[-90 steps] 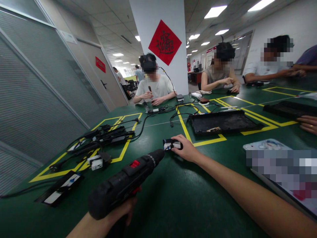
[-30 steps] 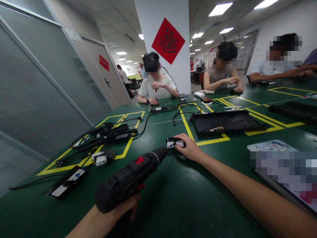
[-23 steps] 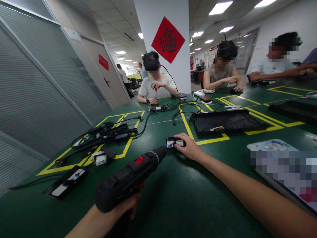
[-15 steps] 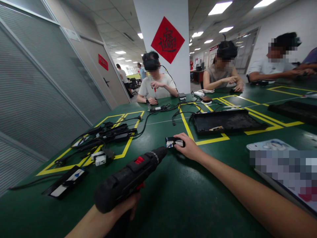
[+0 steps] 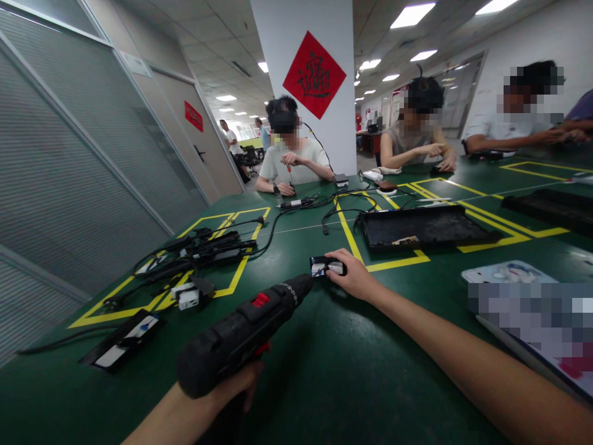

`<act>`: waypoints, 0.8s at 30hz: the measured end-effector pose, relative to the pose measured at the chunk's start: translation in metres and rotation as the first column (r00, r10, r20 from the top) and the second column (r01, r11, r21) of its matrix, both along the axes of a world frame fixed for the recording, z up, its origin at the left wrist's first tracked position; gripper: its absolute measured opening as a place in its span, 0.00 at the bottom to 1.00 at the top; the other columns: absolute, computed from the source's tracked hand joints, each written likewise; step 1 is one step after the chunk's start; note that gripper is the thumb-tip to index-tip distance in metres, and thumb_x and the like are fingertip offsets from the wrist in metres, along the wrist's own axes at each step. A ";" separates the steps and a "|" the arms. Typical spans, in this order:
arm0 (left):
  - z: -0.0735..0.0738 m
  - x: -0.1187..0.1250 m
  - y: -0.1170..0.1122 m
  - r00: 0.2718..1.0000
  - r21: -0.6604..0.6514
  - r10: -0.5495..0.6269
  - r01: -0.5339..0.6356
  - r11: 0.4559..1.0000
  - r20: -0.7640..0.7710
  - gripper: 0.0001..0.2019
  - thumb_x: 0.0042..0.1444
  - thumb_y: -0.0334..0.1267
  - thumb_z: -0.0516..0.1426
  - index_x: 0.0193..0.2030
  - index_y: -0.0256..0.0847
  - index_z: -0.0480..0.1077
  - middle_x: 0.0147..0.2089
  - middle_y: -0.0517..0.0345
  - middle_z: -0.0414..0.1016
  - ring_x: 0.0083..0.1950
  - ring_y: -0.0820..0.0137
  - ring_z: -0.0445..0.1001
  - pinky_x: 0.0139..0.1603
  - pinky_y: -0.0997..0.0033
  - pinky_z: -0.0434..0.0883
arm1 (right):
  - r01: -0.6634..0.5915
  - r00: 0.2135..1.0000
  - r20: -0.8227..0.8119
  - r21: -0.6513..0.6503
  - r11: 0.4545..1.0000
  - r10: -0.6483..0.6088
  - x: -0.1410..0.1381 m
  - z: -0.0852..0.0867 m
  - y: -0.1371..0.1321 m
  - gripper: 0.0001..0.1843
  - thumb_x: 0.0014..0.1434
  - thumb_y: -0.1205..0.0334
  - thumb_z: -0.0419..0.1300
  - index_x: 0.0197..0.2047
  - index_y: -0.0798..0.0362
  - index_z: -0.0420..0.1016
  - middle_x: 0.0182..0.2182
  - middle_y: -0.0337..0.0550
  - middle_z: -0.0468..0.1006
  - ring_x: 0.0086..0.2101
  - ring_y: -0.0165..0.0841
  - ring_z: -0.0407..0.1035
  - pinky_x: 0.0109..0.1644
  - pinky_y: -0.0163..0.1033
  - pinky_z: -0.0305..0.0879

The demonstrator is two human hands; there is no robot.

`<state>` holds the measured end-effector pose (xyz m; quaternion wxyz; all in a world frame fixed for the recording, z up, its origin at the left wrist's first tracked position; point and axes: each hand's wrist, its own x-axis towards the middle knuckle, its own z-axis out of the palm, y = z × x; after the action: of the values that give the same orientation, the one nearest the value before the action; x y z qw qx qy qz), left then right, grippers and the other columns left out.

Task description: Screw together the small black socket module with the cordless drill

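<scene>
My left hand (image 5: 231, 389) is wrapped round the grip of a black electric screwdriver (image 5: 241, 337) with a red switch. Its nose points away from me at a small black and white device (image 5: 327, 266) lying on the green table (image 5: 324, 371). The tip meets the device's left end. My right hand (image 5: 354, 276) reaches out across the table and pins that device down, fingers closed on its right end.
Black adapters and cables (image 5: 199, 247) lie in a yellow-taped box at left, with a flat black unit (image 5: 123, 340) nearer. A black tray (image 5: 426, 227) sits beyond my right hand. Several other people sit at the far side, working with their own hands.
Almost nothing has moved. Both hands hold their places with the screwdriver against the device; over three seconds the view shifted slightly and a hand at the right edge left the picture.
</scene>
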<state>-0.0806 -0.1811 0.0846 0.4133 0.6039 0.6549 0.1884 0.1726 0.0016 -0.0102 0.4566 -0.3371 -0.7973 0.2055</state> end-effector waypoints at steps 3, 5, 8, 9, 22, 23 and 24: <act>0.000 0.000 0.000 1.000 -0.004 -0.003 0.003 1.000 0.004 0.16 0.50 0.50 0.54 0.27 0.40 0.73 0.23 0.55 0.75 0.29 0.63 0.73 0.37 0.64 0.72 | 0.000 1.000 0.002 0.000 1.000 0.000 0.000 0.000 0.000 0.16 0.60 0.59 0.58 0.51 0.54 0.67 0.48 0.46 0.71 0.44 0.38 0.69 0.48 0.50 0.67; 0.002 0.001 0.000 1.000 -0.007 -0.006 0.006 1.000 -0.003 0.16 0.50 0.50 0.53 0.25 0.40 0.73 0.23 0.54 0.74 0.29 0.64 0.73 0.37 0.64 0.73 | -0.001 1.000 0.003 -0.002 1.000 0.001 0.000 0.001 -0.001 0.16 0.60 0.59 0.58 0.51 0.54 0.67 0.48 0.46 0.71 0.44 0.38 0.69 0.48 0.50 0.68; 0.006 0.003 0.000 1.000 -0.005 -0.022 0.022 1.000 0.002 0.16 0.51 0.49 0.53 0.28 0.39 0.73 0.24 0.55 0.74 0.29 0.65 0.73 0.37 0.64 0.73 | -0.003 1.000 0.004 -0.003 1.000 0.003 0.000 0.001 -0.001 0.17 0.60 0.59 0.58 0.52 0.54 0.67 0.48 0.46 0.71 0.44 0.38 0.69 0.47 0.50 0.68; 0.007 0.003 0.000 1.000 -0.002 -0.027 0.027 1.000 0.011 0.16 0.51 0.49 0.53 0.31 0.39 0.74 0.24 0.55 0.74 0.29 0.65 0.73 0.37 0.64 0.73 | -0.004 1.000 0.005 -0.003 1.000 0.004 0.000 0.001 -0.001 0.17 0.60 0.59 0.58 0.52 0.54 0.67 0.48 0.46 0.71 0.44 0.38 0.69 0.47 0.50 0.68; 0.006 0.003 0.000 1.000 -0.013 -0.005 0.006 1.000 0.026 0.20 0.51 0.50 0.54 0.44 0.38 0.72 0.26 0.55 0.76 0.29 0.64 0.74 0.37 0.64 0.73 | 0.003 1.000 0.013 -0.014 1.000 -0.003 0.001 0.003 -0.003 0.16 0.61 0.59 0.58 0.51 0.54 0.67 0.48 0.46 0.71 0.44 0.38 0.68 0.48 0.50 0.67; 0.006 0.003 0.000 1.000 -0.013 -0.009 0.009 1.000 0.025 0.20 0.51 0.50 0.54 0.44 0.39 0.72 0.27 0.54 0.76 0.30 0.64 0.74 0.37 0.64 0.73 | 0.003 1.000 0.012 -0.014 1.000 -0.003 0.001 0.003 -0.003 0.16 0.61 0.59 0.58 0.51 0.54 0.67 0.48 0.46 0.71 0.44 0.38 0.68 0.48 0.50 0.67; 0.005 0.002 0.000 1.000 -0.012 -0.012 0.013 1.000 0.024 0.20 0.51 0.50 0.54 0.44 0.39 0.72 0.27 0.54 0.77 0.30 0.64 0.74 0.37 0.64 0.73 | 0.003 1.000 0.011 -0.013 1.000 -0.003 0.001 0.003 -0.002 0.16 0.61 0.59 0.58 0.51 0.54 0.67 0.48 0.46 0.71 0.44 0.38 0.68 0.48 0.50 0.67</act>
<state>-0.0784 -0.1810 0.0897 0.4259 0.6032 0.6473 0.1890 0.1736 -0.0008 -0.0069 0.4503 -0.3425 -0.7979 0.2081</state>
